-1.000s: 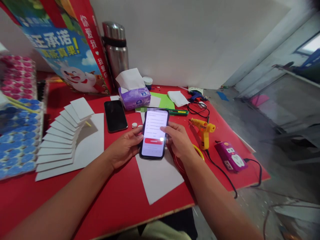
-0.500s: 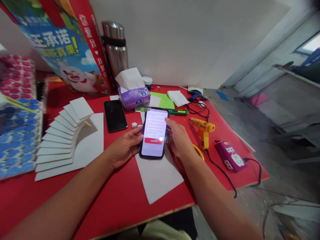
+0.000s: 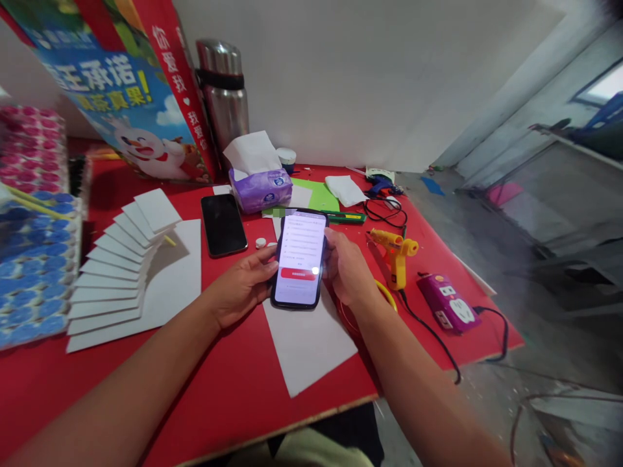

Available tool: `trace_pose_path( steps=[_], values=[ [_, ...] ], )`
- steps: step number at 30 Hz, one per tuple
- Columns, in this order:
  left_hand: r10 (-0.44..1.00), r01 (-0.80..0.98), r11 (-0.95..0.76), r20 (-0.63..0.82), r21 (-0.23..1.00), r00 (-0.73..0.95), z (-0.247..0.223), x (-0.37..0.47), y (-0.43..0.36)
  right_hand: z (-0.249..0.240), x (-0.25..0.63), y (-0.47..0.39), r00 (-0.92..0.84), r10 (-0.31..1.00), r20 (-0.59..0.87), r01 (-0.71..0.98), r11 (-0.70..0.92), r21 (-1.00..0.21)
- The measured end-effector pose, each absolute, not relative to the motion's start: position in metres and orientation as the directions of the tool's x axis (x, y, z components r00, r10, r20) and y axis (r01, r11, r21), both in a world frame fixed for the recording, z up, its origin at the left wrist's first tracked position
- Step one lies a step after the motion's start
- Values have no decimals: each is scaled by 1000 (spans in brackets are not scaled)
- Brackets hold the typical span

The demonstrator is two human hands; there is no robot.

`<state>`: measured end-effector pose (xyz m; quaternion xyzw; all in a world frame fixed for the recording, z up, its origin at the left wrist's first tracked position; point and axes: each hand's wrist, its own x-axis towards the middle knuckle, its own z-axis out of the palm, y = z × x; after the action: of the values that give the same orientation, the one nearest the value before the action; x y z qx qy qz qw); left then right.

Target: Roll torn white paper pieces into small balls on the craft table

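A smartphone [image 3: 299, 259] with a lit screen, lines of text and a red button bar is held up in front of me over the table. My left hand [image 3: 246, 283] grips its left edge, the thumb along the side. On the opposite edge my right hand [image 3: 348, 266] is closed round the case, its thumb at the screen's upper right edge and the other fingers hidden behind. Beneath the phone lies a white board [image 3: 311, 353]. Left of my left hand rests a second phone [image 3: 224, 225], its screen dark.
A fan-shaped stack of white steps [image 3: 109, 279] stands left, near blue rolled pieces [image 3: 36, 272]. A tissue pack [image 3: 263, 188], steel flask [image 3: 224, 97] and printed bag [image 3: 136, 97] stand behind. Rightward lie a yellow glue gun [image 3: 396, 253], green cutter [image 3: 345, 217] and purple power socket [image 3: 448, 303].
My right thumb has shifted slightly from over the screen's edge toward the phone's right side. Both hands keep hold of the phone, and the view has moved only a little.
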<state>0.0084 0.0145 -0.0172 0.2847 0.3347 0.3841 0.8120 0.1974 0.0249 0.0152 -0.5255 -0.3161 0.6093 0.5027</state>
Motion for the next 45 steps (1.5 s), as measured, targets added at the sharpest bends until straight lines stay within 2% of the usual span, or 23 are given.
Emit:
trace_pose_path(
  steps=[32,39,45],
  values=[
    [818,-463,554,-350,692,456,-16,9,15,16,199,26,31,938,-346,-268,-326,-907],
    [818,-463,549,-333,696,469,-17,9,16,14,200,23,-2,970,-242,-265,-233,-936],
    [819,-464,544,-322,700,474,-18,9,16,13,201,21,-77,973,-218,-274,-231,-933]
  ],
)
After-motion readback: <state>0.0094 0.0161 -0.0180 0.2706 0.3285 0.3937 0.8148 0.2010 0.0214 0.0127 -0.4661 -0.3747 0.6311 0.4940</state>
